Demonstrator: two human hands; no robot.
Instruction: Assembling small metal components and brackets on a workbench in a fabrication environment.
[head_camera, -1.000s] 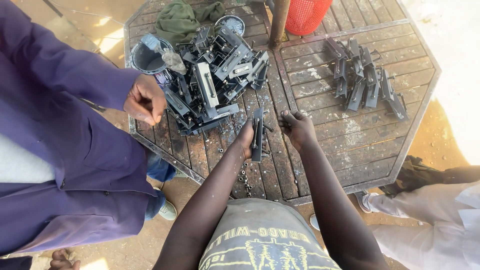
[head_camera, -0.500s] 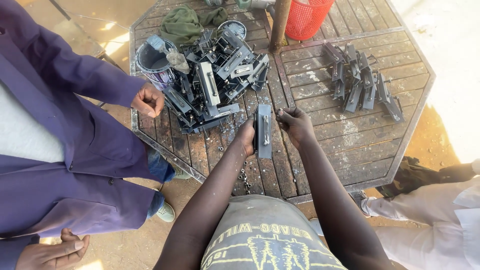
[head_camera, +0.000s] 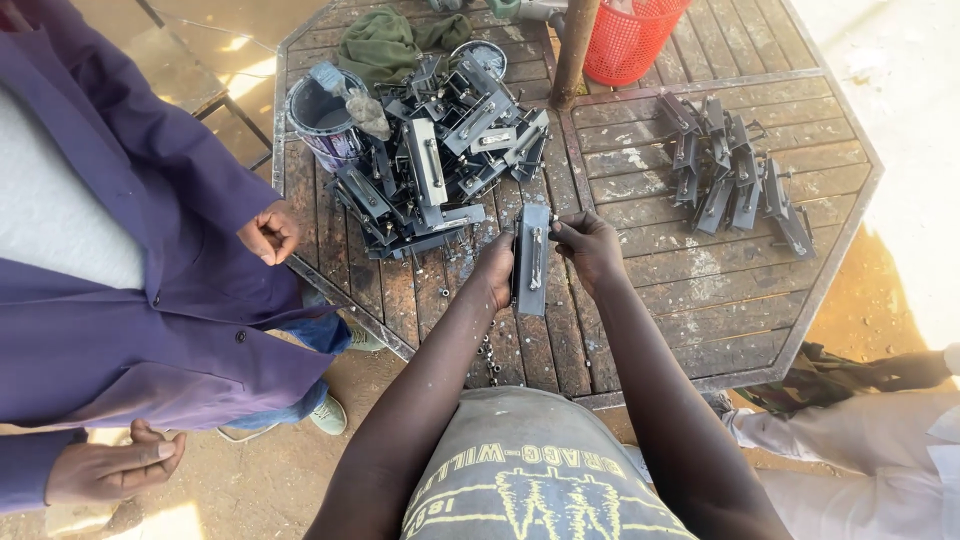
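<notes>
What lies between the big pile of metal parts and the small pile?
In the head view, between big pile and small pile: bare table slats and a post.

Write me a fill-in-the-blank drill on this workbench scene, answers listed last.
1. The left hand and right hand together hold one flat grey metal ____.
2. The wooden table top has ____ sides.
3. The plastic basket beside the post is coloured ____.
4. The bigger heap of metal parts lies nearest the ____ hand.

Answers: bracket; eight; red; left

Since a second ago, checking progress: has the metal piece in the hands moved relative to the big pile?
Yes. The metal piece has turned from edge-on to face-up, staying just below the pile.
</notes>
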